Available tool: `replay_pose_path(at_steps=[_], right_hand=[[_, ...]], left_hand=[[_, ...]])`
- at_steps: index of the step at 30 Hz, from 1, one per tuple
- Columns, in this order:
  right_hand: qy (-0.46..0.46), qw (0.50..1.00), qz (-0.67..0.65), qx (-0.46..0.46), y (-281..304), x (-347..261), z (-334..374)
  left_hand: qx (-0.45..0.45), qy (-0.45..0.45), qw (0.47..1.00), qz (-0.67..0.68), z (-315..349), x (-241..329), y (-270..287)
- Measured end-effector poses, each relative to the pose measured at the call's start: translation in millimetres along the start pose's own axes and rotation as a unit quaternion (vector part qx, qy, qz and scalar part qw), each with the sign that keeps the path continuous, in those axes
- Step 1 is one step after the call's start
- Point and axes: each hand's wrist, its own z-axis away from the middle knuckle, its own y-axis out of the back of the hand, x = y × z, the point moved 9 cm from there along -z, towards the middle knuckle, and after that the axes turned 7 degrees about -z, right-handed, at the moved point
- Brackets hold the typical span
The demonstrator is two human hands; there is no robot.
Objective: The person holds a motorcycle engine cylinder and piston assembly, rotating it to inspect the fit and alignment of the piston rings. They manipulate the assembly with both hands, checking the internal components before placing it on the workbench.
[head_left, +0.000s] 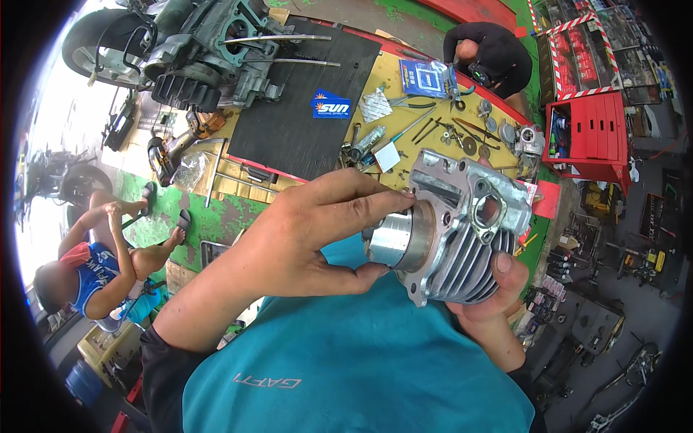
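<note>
In front of my chest, my right hand (498, 289) grips a finned metal engine cylinder (462, 267) from its lower right, thumb along the fins. The cylinder lies tilted on its side. At its left end, a shiny silver piston (388, 244) sticks out of the round sleeve (420, 238). My left hand (328, 234) is closed round the piston, fingers over the top near the sleeve's rim and thumb below. How deep the piston sits inside cannot be seen. Most of my right fingers are hidden behind the cylinder.
Beyond my hands is a workbench with a black ribbed mat (289, 108), a large engine (224, 58), a cordless drill (184, 141), pliers (453, 90) and loose small parts. One person crouches at the far right; another sits at left. A red tool cabinet (592, 137) stands right.
</note>
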Motion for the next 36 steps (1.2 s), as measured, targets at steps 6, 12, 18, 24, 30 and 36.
replay_pose_path(at_steps=[6, 12, 18, 24, 30, 36], right_hand=[[0.014, 1.000, 0.012, -0.011, 0.1, 1.1, 1.0], [-0.014, 0.999, 0.025, 0.028, 24.4, 2.6, 3.5], [-0.070, 0.995, -0.043, 0.059, 37.8, 5.3, -1.3], [-0.082, 0.992, -0.034, 0.094, 35.7, 7.2, -4.7], [-0.090, 0.992, -0.058, 0.069, 29.7, 7.0, -5.5], [-0.088, 0.992, -0.046, 0.080, 24.7, 8.5, -5.6]], left_hand=[[-0.001, -0.014, 1.000, -0.006, 2.3, 1.7, -0.5], [-0.061, 0.036, 0.997, -0.036, -3.7, 1.7, -1.0], [-0.050, -0.026, 0.995, -0.085, -7.2, 0.5, -4.3], [-0.057, 0.034, 0.994, -0.086, -9.1, -3.5, -4.8], [-0.033, 0.032, 0.995, -0.087, -8.8, -1.7, -1.6], [-0.024, 0.044, 0.996, -0.076, -7.7, -1.7, 0.2]])
